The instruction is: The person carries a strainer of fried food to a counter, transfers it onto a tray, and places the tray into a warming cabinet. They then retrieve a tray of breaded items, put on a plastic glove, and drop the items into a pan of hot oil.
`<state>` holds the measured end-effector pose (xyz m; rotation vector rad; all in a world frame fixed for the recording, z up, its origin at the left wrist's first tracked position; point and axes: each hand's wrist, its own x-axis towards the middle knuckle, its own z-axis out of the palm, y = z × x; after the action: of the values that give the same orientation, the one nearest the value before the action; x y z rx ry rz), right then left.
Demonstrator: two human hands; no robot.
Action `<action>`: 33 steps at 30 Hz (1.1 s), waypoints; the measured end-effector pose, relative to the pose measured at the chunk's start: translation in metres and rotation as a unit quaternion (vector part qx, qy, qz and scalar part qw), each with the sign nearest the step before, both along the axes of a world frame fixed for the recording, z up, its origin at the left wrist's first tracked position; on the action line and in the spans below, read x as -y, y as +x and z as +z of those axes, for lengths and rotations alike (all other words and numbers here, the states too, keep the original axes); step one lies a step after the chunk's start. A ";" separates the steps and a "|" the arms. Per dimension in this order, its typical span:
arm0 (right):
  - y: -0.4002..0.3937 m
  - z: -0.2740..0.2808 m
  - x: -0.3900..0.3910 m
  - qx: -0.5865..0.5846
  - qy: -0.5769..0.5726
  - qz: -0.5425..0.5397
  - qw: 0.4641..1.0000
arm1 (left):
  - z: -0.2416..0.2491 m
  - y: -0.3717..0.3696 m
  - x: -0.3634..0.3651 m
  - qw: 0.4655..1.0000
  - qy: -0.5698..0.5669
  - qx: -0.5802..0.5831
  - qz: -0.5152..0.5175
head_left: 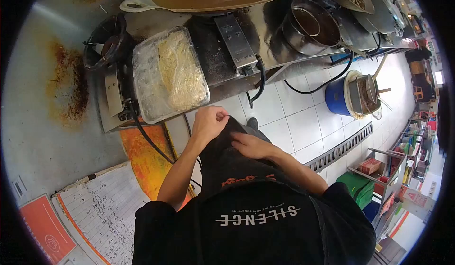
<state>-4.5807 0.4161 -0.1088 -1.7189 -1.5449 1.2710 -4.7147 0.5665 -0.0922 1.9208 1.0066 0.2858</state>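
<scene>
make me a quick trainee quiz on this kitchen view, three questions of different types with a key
1. Multiple choice: what does the left hand hold?
A) a pale wooden handle
B) an edge of the black cloth garment
C) a lined white notebook page

2. True or false: the round blue plastic bucket stands on the white tiled floor.

3. Fill in: in the picture, the oblong clear plastic tray of pale floury food lies to the ____ of the round silver steel pot.

Key: 1. B; 2. True; 3. left
</scene>
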 end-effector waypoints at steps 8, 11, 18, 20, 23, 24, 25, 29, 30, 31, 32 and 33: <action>-0.028 -0.268 -0.033 0.057 0.051 0.041 0.996 | 0.025 0.018 0.005 0.999 0.011 0.017 -0.028; 0.000 -0.205 -0.007 0.162 0.033 0.098 0.981 | 0.022 0.018 0.000 1.000 0.018 0.011 -0.014; 0.023 -0.152 -0.022 0.219 -0.136 0.066 0.964 | 0.020 0.039 0.008 0.997 0.020 0.035 -0.058; 0.025 -0.155 -0.021 0.220 -0.126 0.053 0.966 | 0.021 0.047 0.009 0.996 0.025 0.035 -0.077; 0.030 -0.152 -0.016 0.226 -0.123 0.042 0.965 | 0.023 0.056 0.010 0.995 0.022 0.034 -0.092; 0.032 -0.151 -0.015 0.227 -0.125 0.040 0.965 | 0.022 0.059 0.011 0.994 0.019 0.036 -0.102; 0.035 -0.147 -0.013 0.230 -0.125 0.043 0.964 | 0.021 0.061 0.011 0.993 0.017 0.038 -0.112; 0.045 -0.084 0.000 0.249 -0.114 0.075 0.959 | 0.020 0.070 0.004 0.993 0.024 0.020 -0.109; 0.047 -0.056 0.001 0.239 -0.105 0.074 0.962 | 0.018 0.069 -0.002 0.994 0.011 0.013 -0.104; 0.049 -0.027 0.001 0.221 -0.092 0.065 0.969 | 0.015 0.067 -0.008 0.995 -0.004 0.007 -0.095; 0.053 0.004 0.000 0.189 -0.074 0.044 0.978 | 0.009 0.065 -0.012 0.995 -0.014 -0.010 -0.103; 0.056 0.027 -0.003 0.149 -0.059 0.012 0.987 | 0.004 0.061 -0.014 0.994 -0.022 -0.031 -0.107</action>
<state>-4.5248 0.4196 -0.0814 -2.0488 -1.6875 1.1777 -4.6540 0.5806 -0.0878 1.9888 0.8308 0.0807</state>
